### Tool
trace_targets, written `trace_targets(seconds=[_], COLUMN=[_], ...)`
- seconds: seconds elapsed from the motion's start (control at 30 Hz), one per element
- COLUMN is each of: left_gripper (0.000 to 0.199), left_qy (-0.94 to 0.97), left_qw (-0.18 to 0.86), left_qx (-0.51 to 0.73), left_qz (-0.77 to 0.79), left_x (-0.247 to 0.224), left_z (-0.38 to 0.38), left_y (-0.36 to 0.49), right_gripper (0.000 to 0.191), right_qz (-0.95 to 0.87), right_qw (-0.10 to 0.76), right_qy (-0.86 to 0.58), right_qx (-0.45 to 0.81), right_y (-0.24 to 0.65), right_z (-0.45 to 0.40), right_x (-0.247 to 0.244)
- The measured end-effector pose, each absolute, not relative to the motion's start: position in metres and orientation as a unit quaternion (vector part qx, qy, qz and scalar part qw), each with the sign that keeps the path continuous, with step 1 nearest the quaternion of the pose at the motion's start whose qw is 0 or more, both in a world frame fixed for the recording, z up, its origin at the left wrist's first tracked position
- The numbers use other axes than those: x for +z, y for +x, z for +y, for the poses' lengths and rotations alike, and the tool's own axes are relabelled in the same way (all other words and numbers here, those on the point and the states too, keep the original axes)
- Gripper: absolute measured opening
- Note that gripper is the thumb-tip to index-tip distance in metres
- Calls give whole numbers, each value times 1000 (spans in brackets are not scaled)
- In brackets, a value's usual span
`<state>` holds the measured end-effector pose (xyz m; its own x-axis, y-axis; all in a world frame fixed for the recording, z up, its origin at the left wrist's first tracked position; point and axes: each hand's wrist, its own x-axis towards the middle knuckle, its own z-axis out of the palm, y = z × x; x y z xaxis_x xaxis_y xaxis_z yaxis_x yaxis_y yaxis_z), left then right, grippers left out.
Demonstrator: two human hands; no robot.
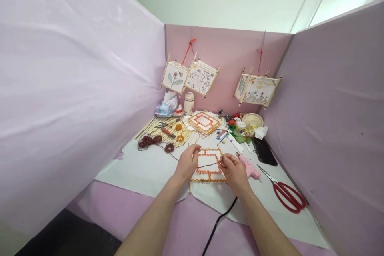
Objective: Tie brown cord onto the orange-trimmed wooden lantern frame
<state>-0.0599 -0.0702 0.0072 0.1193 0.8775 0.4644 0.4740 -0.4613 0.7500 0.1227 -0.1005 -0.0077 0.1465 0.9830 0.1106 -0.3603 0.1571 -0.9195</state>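
A small square frame [209, 181] trimmed with wavy yellow and orange yarn lies on the white-covered table in front of me. A dark brown cord [209, 165] stretches across it between my two hands. My right hand [235, 171] pinches one end of the cord over the frame's right side. My left hand [188, 163] is curled at the frame's left edge with the cord running into it; its grip is partly hidden. From there the cord trails back to a small brown coil [169, 147] and a larger brown bundle [149, 141].
On the right lie a pink glue gun [250, 167], red-handled scissors [288, 196] and a black phone [265, 152]. Behind are bamboo sticks [144, 128], pliers [168, 132] and another yarn-trimmed panel [205, 123]. A black cable [219, 220] crosses the front edge. Paper lanterns [202, 77] hang behind.
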Motion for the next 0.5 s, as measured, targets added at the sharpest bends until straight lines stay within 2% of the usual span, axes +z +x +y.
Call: trace_targets(seconds=[0.2, 0.33, 0.43, 0.5], left_gripper=[30, 42, 35, 26], left_qy=[774, 777, 786, 773], left_qw=[358, 414, 377, 292], left_qx=[310, 221, 193, 240], left_qz=[421, 421, 451, 509], left_x=[28, 24, 19, 19], left_z=[-77, -73, -68, -64], left_y=[-87, -104, -109, -111], right_gripper=[21, 18, 17, 20], right_qz=[-375, -322, -234, -183], right_qw=[653, 680, 693, 698], right_qy=[-376, -318, -234, -173], right_qx=[540, 576, 641, 670], right_y=[126, 131, 142, 153], right_z=[-103, -101, -98, -97], right_x=[2, 6, 11, 15])
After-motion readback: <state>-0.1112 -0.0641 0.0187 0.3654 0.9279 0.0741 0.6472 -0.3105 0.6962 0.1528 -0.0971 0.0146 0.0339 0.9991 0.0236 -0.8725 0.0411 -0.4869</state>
